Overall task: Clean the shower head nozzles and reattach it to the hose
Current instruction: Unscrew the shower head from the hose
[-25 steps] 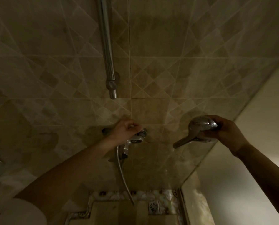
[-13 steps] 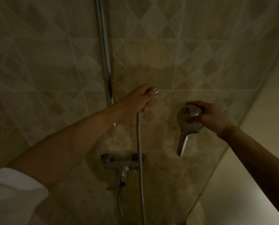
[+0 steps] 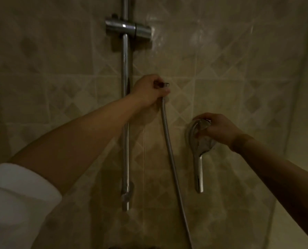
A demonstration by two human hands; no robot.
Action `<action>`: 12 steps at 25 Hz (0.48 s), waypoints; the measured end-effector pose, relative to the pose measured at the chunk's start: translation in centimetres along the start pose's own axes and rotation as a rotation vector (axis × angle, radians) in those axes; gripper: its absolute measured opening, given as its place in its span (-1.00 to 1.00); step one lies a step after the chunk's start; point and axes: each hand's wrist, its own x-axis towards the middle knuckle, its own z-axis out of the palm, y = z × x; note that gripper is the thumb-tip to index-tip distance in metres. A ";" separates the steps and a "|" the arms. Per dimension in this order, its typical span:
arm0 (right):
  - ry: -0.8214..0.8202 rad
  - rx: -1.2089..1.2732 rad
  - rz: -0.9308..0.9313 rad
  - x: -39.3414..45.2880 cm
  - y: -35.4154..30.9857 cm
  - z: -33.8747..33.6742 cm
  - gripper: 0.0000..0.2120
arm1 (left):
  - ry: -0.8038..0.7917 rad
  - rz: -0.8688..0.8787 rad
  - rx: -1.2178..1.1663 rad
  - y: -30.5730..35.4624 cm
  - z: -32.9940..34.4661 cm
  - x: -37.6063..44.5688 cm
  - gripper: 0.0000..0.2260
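Observation:
My left hand [image 3: 149,90] is closed around the top end of the metal shower hose [image 3: 171,155], whose nut sticks out past my fingers; the hose hangs down toward the bottom edge. To the right and lower, my right hand [image 3: 219,130] grips the round head of the chrome shower head [image 3: 198,146], with its handle pointing straight down. The hose end and the shower head are apart, roughly a hand's width between them. The nozzle face is hidden from view.
A vertical chrome slide rail [image 3: 126,112] runs down the tiled wall [image 3: 239,69] behind my left wrist, with a holder bracket [image 3: 128,29] near its top. A pale side wall [image 3: 307,159] closes the space on the right.
My left hand left the tap, took the hose end and lifted it. My right hand turned the shower head so its handle hangs down. The camera tilted up, bringing the bracket into view.

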 end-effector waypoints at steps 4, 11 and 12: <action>-0.029 -0.016 -0.039 2.0 -4.5 -2.3 -0.68 | 0.133 0.090 0.120 4.1 -4.0 4.0 -0.85; 0.005 -0.102 -0.116 5.0 -10.0 -4.4 -0.65 | 0.199 0.219 0.341 11.0 -8.9 7.8 -0.82; 0.011 -0.114 -0.129 5.3 -10.2 -4.4 -0.64 | 0.207 0.209 0.326 11.4 -9.3 8.2 -0.82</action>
